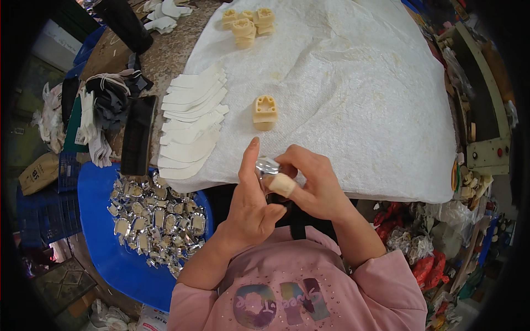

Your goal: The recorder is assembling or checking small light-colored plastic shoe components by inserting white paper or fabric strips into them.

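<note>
Close in front of my body, both hands are at a small shiny silver piece [267,165] with a curved, mirror-like surface. My left hand [248,201] is against its left side, with the index finger pointing up and the thumb below; its other fingers are mostly hidden. My right hand [319,185] grips the piece from the right, fingers curled around it. A cream wrap or pad [282,185] shows at the right thumb. Beyond the hands, a cream moulded block [265,113] with holes in its top stands on the white woven cloth [353,110].
White curved strips [193,124] lie overlapped left of the hands. More cream blocks [245,27] stand at the far edge. A blue tub [96,220] at lower left holds many silver pieces [157,220]. A dark bar [138,135] lies beside the strips; red bags [430,270] sit at right.
</note>
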A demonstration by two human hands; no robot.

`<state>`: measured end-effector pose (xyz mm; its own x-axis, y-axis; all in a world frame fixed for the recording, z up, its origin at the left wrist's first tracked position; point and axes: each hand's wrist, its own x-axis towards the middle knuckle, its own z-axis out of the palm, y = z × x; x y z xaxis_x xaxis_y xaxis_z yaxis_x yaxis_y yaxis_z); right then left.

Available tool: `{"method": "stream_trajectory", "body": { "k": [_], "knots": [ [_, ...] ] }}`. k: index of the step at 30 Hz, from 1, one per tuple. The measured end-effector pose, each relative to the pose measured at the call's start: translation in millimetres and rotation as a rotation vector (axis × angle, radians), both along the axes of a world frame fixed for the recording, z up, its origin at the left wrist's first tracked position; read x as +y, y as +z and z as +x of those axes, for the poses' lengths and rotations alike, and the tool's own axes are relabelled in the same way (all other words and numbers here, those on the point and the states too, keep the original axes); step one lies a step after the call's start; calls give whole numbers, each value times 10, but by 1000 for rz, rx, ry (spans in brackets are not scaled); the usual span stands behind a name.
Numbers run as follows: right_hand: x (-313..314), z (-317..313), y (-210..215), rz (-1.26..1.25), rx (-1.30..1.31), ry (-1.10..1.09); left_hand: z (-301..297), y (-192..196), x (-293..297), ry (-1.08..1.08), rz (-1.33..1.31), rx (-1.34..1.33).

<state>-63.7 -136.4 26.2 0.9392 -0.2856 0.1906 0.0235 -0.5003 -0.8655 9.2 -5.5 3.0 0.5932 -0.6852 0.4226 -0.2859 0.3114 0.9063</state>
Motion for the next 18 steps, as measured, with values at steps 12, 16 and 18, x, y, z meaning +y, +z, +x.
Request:
{"method": "stream_trajectory", "body": {
  "k": [12,16,18],
  "knots": [
    [-183,2,-228,915,60,234,166,181,193,32,345,-181],
    [-175,-22,-214,616,-60,279,154,241,161,5,337,-256],
    [-139,-54,-216,213,11,114,141,177,138,35,356,-217]
  ]
}}
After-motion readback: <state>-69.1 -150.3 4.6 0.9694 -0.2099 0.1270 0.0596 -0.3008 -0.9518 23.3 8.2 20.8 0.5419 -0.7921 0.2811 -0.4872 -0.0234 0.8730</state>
